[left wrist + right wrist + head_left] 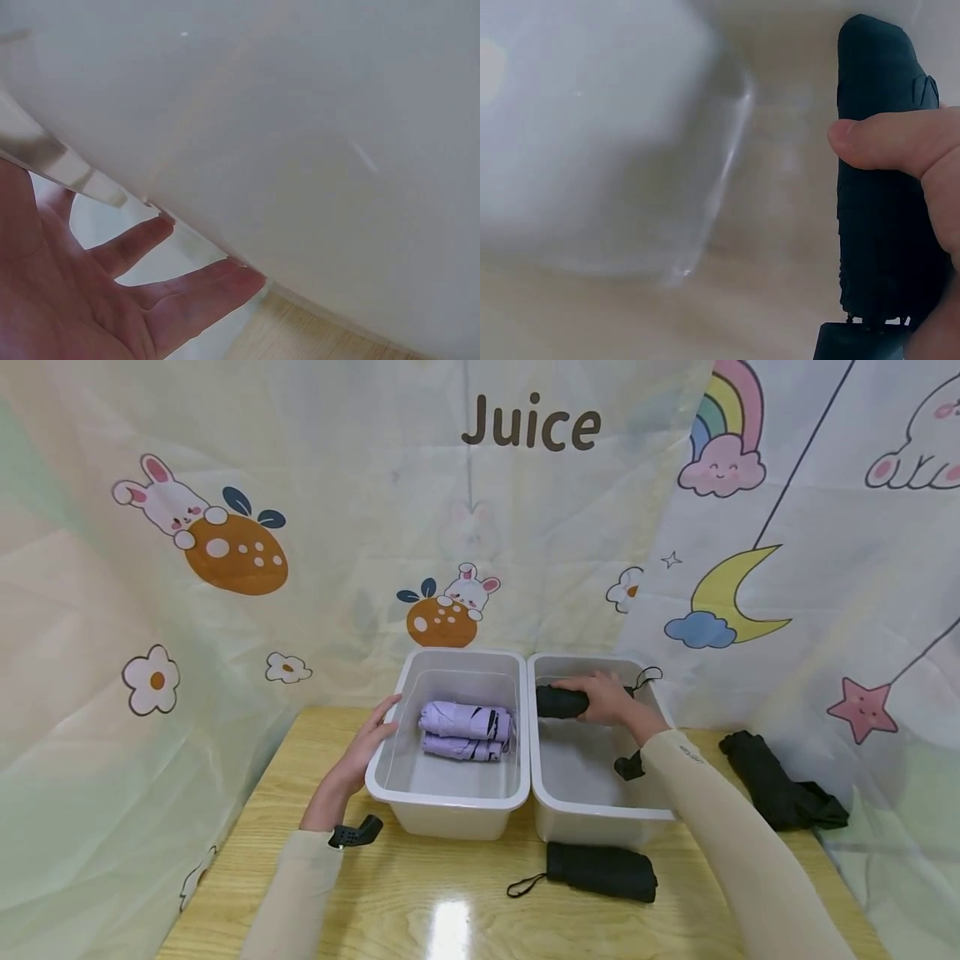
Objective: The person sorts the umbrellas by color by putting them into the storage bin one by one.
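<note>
My right hand grips a folded black umbrella inside the right white bin, near its back wall. The thumb lies across the dark fabric in the right wrist view, and a cord loop sticks out past the bin's rim at the right. My left hand rests against the left side of the left white bin, fingers extended along its rim. Fingertips touch the bin's wall in the left wrist view. Two folded lilac umbrellas lie side by side in that left bin.
A second folded black umbrella with a wrist loop lies on the wooden table before the right bin. Another black folded item, looser in shape, lies at the table's right edge. A printed curtain hangs close behind the bins.
</note>
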`<state>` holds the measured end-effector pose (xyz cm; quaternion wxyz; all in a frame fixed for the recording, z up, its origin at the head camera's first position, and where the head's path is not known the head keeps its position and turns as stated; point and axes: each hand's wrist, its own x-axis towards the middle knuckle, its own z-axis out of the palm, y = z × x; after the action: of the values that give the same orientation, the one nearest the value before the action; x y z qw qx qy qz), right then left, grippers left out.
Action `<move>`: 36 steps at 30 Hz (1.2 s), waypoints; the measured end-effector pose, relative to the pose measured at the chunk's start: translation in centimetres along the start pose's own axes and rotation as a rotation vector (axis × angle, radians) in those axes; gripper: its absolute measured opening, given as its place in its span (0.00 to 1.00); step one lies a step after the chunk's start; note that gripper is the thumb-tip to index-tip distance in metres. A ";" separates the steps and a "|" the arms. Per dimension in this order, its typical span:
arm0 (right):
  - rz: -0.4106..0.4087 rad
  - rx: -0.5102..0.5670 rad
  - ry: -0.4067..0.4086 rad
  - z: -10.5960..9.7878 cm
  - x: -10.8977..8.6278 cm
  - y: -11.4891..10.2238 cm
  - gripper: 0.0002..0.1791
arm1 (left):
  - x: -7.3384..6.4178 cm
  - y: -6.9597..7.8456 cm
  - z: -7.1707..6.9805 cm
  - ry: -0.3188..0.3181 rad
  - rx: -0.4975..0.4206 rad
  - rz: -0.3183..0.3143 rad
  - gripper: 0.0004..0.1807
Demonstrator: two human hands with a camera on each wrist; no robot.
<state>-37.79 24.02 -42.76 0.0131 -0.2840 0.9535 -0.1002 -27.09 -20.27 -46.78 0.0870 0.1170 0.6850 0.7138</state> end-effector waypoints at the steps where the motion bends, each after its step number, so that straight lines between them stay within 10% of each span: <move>1: -0.009 0.000 -0.002 0.2 0.1 0.1 0.41 | 0.0 0.0 0.0 0.001 -0.002 -0.001 0.30; 36: 0.024 0.021 -0.088 4.7 1.7 2.0 0.45 | -0.1 0.0 0.2 -0.003 -0.004 -0.006 0.30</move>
<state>-39.90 23.88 -47.68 0.0591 -0.2767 0.9542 -0.0974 -26.90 -20.10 -46.74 0.0908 0.1158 0.6837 0.7148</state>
